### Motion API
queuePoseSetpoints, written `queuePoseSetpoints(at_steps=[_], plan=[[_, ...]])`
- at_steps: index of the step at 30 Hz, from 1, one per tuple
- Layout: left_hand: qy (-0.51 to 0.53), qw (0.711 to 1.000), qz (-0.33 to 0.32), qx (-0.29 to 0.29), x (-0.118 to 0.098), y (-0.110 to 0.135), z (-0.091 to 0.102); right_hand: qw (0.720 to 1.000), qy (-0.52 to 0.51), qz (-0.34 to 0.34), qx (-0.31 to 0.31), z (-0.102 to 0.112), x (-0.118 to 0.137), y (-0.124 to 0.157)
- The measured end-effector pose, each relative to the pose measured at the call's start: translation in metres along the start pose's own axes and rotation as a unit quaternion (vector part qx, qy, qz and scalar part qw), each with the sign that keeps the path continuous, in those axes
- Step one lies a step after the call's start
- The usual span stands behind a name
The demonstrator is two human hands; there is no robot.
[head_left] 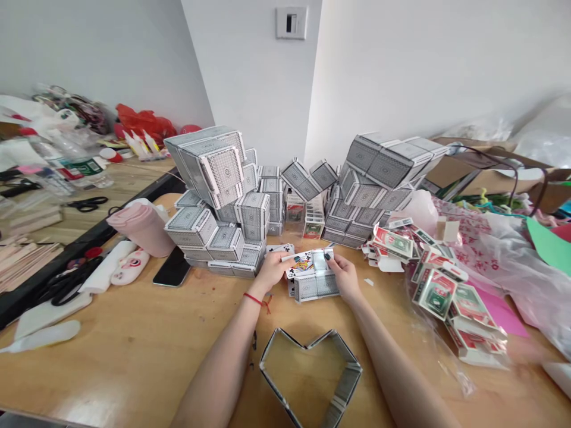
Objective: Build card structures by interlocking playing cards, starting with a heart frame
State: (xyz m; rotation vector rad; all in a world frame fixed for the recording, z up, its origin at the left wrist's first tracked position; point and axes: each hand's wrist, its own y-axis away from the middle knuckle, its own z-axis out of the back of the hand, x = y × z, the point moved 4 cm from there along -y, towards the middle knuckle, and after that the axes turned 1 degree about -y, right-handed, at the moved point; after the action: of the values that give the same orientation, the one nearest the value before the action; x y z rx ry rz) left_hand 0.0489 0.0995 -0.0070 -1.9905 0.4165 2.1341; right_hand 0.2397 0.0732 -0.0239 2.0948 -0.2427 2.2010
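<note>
Between my two hands is a box-shaped piece made of playing cards (314, 288), grey patterned backs outward, with a card face showing on its upper side. My left hand (273, 270) is closed on its left end, a red string bracelet on the wrist. With thumb on top, my right hand (343, 274) grips the right end. Loose playing cards (280, 249) lie beneath and behind the piece. Nearer to me, between my forearms, stands a heart-shaped frame of folded cards (352, 380).
Stacked card blocks rise at the left (223, 172) and right (379, 166). Opened card boxes (439, 291) are heaped on the right. A phone (172, 267), a pink rolled cloth (141, 226), black scissors (66, 279) and a glue bottle (44, 336) lie to the left.
</note>
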Motion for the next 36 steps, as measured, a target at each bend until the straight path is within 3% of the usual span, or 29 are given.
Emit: queuePoseSetpoints(at_steps=[13,22,30,36], plan=[[-0.024,0.998,0.013,0.054,0.003,0.000,0.003,0.999,0.022,-0.021,0.036,0.002,-0.005,-0.002],[0.004,0.997,0.031,0.076,0.009,-0.002,0.002,0.996,-0.023,-0.044,0.075,0.001,-0.003,0.000],[0.008,0.998,0.024,0.057,0.006,0.000,0.003,0.998,0.023,-0.013,0.048,0.002,-0.002,0.000],[0.019,0.999,0.004,0.034,0.012,-0.003,0.000,0.997,0.021,-0.026,0.064,0.002,-0.004,-0.001]])
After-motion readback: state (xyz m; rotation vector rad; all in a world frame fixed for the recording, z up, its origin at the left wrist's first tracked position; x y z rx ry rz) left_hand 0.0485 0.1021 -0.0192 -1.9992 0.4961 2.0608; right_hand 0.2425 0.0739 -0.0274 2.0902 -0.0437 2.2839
